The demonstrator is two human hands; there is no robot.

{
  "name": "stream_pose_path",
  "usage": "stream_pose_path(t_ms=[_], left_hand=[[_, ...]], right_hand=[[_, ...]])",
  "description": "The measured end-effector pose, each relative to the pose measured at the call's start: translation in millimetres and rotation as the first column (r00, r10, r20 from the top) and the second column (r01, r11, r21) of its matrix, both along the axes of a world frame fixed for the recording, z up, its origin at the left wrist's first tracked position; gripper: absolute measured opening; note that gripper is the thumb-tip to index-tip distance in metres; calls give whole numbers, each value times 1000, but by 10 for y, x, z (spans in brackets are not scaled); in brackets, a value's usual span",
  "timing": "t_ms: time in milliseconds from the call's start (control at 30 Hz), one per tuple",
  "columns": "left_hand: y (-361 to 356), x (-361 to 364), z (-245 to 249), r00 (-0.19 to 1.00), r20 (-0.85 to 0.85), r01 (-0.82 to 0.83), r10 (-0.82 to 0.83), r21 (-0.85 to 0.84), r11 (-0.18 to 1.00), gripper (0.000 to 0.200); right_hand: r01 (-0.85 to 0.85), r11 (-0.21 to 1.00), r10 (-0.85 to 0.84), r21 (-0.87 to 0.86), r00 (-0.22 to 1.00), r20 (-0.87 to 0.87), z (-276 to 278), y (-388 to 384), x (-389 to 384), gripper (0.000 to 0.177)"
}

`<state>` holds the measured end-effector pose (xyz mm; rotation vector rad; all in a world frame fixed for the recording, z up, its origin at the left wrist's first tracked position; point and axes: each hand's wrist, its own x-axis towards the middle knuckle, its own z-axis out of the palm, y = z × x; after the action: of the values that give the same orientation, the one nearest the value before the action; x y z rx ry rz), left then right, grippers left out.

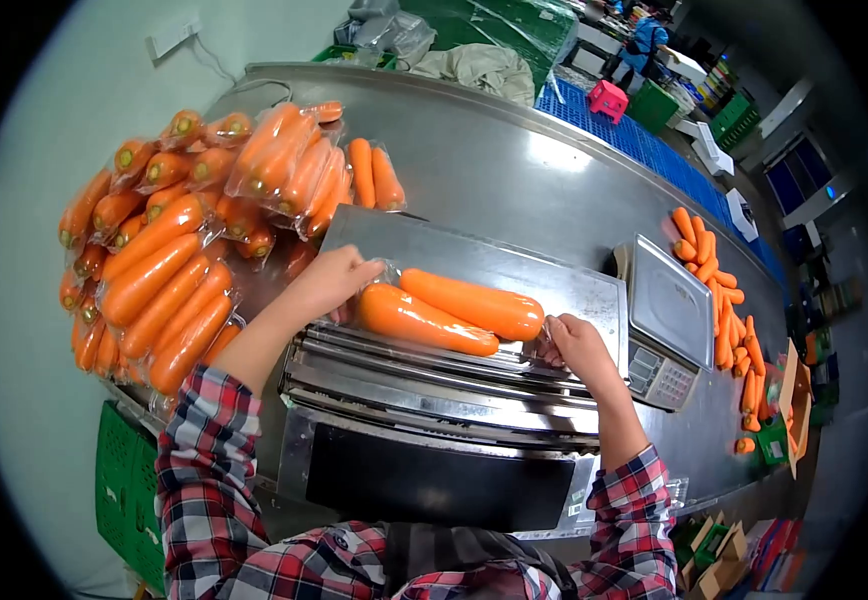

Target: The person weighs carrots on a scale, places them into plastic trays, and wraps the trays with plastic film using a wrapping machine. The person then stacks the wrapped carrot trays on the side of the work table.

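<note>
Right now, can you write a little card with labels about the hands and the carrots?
left hand: grips the left end of two carrots
right hand: pinches clear wrap at their right end
under them: metal wrapping machine
left side: pile of bagged carrots
right side: scale, then loose carrots

No readable text — labels too blurred.

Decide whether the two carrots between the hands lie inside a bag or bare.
Inside a bag: clear plastic shows around the two carrots, held at one end by the left hand and pinched by the right hand.
</note>
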<state>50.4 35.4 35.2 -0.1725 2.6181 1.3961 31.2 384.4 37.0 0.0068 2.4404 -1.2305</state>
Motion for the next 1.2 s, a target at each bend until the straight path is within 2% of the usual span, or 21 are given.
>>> stream_pose_path(t_ms=[33, 67, 100, 133, 167, 200, 233, 400, 467, 600, 667, 733, 800, 833, 933, 967, 1067, 1100, 1133, 1167, 1200], left_hand=[[-25, 48, 37, 997, 79, -19, 13, 73, 997, 34], [-35, 105, 57, 987, 162, -41, 18, 144, 989, 34], [-25, 159, 15, 995, 98, -44, 31, 142, 989, 31], [-18, 187, -71, 999, -14, -48, 50, 71, 996, 29], [-3, 195, -181, 989, -131, -62, 62, 4, 998, 28], [36, 217, -208, 966, -250, -86, 68, -59, 995, 26], [87, 251, -218, 953, -270, -147, 138, -13, 989, 22], [71, 572, -163, 919, -362, -168, 156, -2, 986, 23], [91, 973, 92, 979, -36, -188, 202, 230, 955, 25], [-24, 1877, 124, 988, 116, -128, 102, 243, 961, 20], [13, 2170, -76, 980, 144, -158, 136, 158, 975, 18], [46, 2308, -258, 965, 199, -197, 170, 124, 973, 18], [103, 2362, -438, 938, 280, -252, 205, 145, 957, 18], [153, 2433, -566, 934, 229, -336, 275, 292, 896, 18], [234, 2787, -553, 846, 279, -529, 454, 335, 780, 18], [258, 2940, -576, 834, 269, -551, 481, 456, 699, 22], [187, 3386, -706, 652, 717, -735, 246, 519, 436, 28], [203, 3459, -696, 635, 767, -717, 92, 540, 440, 31], [228, 3484, -661, 601, 797, -700, -64, 563, 439, 35], [181, 3471, -562, 687, 726, -615, -17, 594, 518, 39], [42, 3471, -563, 796, 605, -495, -26, 676, 546, 47]], right_hand=[[-62, 995, 67, 74, 995, -78, -53, 15, 8, 32], [-129, 952, 214, 278, 929, -303, -84, 4, 36, 32], [-135, 899, 387, 417, 690, -612, -171, 33, -13, 29], [-74, 835, 538, 546, 324, -778, -200, 30, -52, 27], [-137, 936, 332, 324, 653, -681, -179, 51, -15, 25], [-105, 992, 128, 76, 890, -438, -101, -9, 61, 24], [18, 988, -32, -154, 995, -90, -51, -64, 139, 22], [87, 994, -96, -66, 986, -138, 142, -106, 615, 22], [29, 999, -32, -23, 993, -118, 244, -45, 981, 22], [-64, 997, 53, 32, 961, 271, 529, 58, 1850, 26], [-51, 998, 57, -28, 953, 298, 374, 39, 2098, 27], [-124, 992, 124, 20, 992, -2, -131, 97, 2199, 23], [-49, 993, 64, 105, 987, -146, -378, 37, 2223, 23], [-3, 994, 28, 105, 971, -238, -486, 22, 2266, 18], [151, 988, -153, -25, 954, -260, -527, -14, 2382, 15], [167, 986, -163, -8, 946, -281, -562, 7, 2396, 16], [207, 974, -226, -93, 921, -316, -651, -37, 2370, 16], [116, 988, -148, -106, 914, -379, -680, -109, 2398, 16], [24, 993, -72, -112, 894, -442, -671, -194, 2421, 16], [-29, 993, -12, -116, 942, -336, -588, -214, 2500, 11], [-73, 996, 40, -43, 852, -522, -506, -65, 2370, 11]])
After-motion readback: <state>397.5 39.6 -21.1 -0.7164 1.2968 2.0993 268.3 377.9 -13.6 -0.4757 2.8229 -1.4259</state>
